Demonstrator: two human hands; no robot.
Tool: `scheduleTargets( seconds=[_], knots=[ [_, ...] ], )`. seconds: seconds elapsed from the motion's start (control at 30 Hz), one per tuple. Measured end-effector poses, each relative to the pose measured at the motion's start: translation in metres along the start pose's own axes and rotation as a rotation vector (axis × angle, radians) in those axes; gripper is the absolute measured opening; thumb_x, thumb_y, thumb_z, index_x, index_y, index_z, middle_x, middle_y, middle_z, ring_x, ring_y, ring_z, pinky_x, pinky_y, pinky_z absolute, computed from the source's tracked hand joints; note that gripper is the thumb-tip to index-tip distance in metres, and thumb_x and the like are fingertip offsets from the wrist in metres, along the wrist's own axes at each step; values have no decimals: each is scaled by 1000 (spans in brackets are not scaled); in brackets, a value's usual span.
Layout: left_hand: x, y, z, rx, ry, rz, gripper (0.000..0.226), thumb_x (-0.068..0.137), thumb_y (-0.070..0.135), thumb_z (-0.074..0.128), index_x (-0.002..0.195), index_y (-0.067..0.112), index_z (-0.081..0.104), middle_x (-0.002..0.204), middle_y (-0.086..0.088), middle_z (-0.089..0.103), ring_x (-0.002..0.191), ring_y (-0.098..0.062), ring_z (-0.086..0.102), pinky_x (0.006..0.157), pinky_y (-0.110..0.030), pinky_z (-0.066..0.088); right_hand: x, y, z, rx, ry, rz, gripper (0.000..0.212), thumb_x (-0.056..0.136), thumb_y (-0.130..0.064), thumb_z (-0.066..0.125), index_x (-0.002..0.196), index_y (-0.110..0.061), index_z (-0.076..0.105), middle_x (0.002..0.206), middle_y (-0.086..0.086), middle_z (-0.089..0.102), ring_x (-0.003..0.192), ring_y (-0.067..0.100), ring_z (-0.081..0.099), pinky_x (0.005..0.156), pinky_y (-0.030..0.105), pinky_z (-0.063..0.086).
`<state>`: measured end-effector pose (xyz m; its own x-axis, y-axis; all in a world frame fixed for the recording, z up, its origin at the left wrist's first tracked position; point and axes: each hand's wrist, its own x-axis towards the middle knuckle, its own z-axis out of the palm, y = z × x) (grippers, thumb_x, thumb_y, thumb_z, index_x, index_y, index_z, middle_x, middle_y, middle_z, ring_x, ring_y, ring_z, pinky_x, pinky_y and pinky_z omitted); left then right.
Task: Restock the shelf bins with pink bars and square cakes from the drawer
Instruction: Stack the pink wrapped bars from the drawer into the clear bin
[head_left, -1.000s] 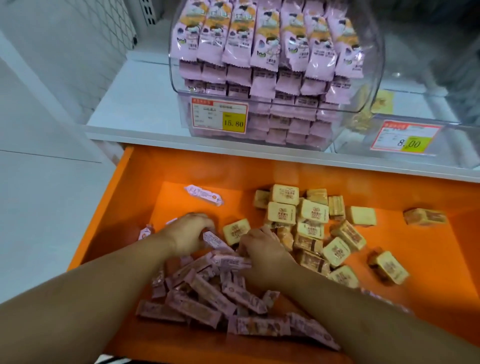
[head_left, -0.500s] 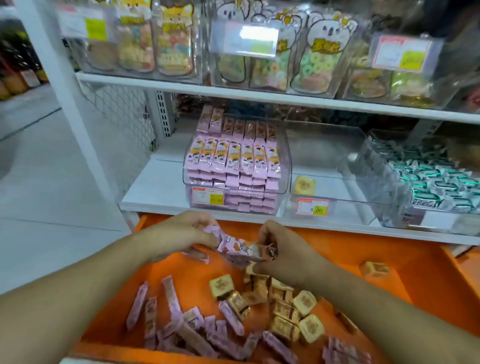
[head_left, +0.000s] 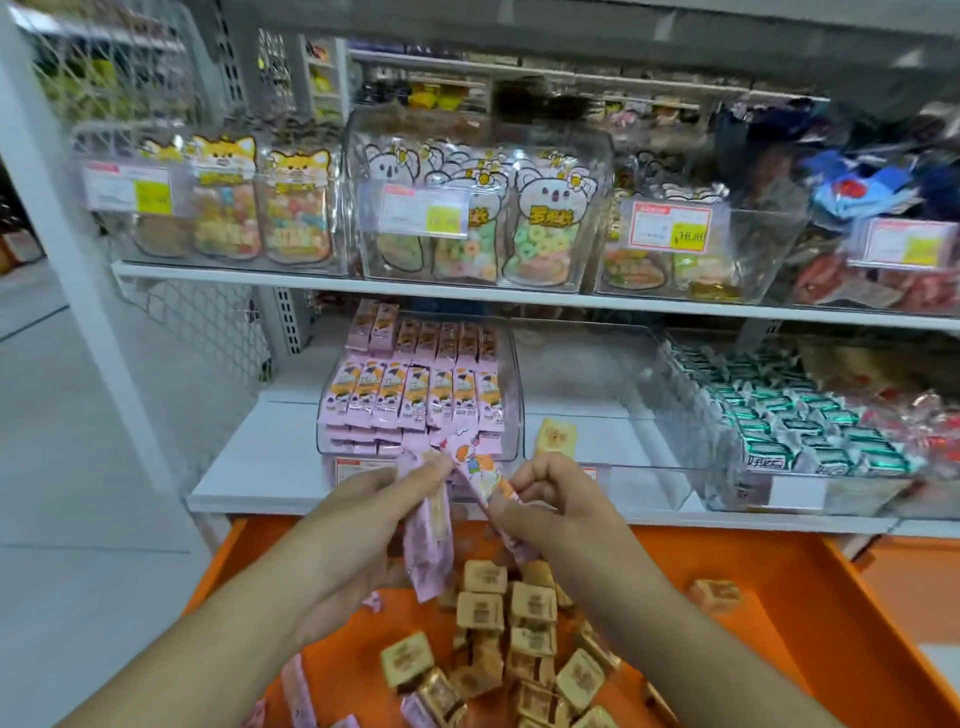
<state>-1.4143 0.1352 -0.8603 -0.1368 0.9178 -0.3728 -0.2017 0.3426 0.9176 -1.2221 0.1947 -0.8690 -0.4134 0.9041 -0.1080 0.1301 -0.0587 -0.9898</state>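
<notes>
While both grip pink bars (head_left: 470, 457), left hand (head_left: 374, 514) sits beside right hand (head_left: 545, 499).

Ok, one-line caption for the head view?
Both hands lift pink bars from the orange drawer toward the shelf bin.

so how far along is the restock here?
Done: the pink-bar bin looks nearly full. In hand: left hand and right hand each hold pink bars just in front of it. Left: the neighbouring clear bin holds a single square cake; a pile of square cakes sits in the orange drawer.
</notes>
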Motion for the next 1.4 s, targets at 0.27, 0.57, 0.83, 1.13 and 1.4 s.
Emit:
scheduleTargets(
  seconds=[0.27,0.57,0.83,1.13,1.4],
  knots=[
    [23,2,0,129,112,74,59,65,64,85,110,25,77,105,1,80,107,-21,74,104,-51,54,28,-1,9,52,2,-17,22,97,-18,74,107,-11,57,79,7,64,62,24,65,72,41,56],
    [13,10,-18,248,-25,125,49,84,-3,75,128,18,68,110,-9,78,108,-27,73,99,-46,54,28,-1,12,96,-27,-2,24,94,-14,76,111,-22,60,95,5,62,68,22,71,85,52,58],
    [-5,11,-3,224,211,342,46,81,12,87,117,21,59,88,11,78,76,-20,78,81,-36,62,8,-8,23,8,-11,-114,31,97,-10,72,121,-25,57,125,-1,58,90,24,76,75,39,65],
    [-12,13,0,306,135,439,58,83,1,83,121,41,65,114,28,69,96,-6,75,81,-29,63,3,-11,12,-21,-40,-100,47,95,-5,74,126,-35,54,107,-24,69,90,11,73,81,37,62],
    [-2,8,-2,427,173,497,65,81,13,88,129,50,62,118,9,68,90,-11,72,85,-34,62,8,-12,13,-6,-52,-108,55,95,7,68,129,-35,55,103,-14,77,97,16,76,97,47,59]
  ],
)
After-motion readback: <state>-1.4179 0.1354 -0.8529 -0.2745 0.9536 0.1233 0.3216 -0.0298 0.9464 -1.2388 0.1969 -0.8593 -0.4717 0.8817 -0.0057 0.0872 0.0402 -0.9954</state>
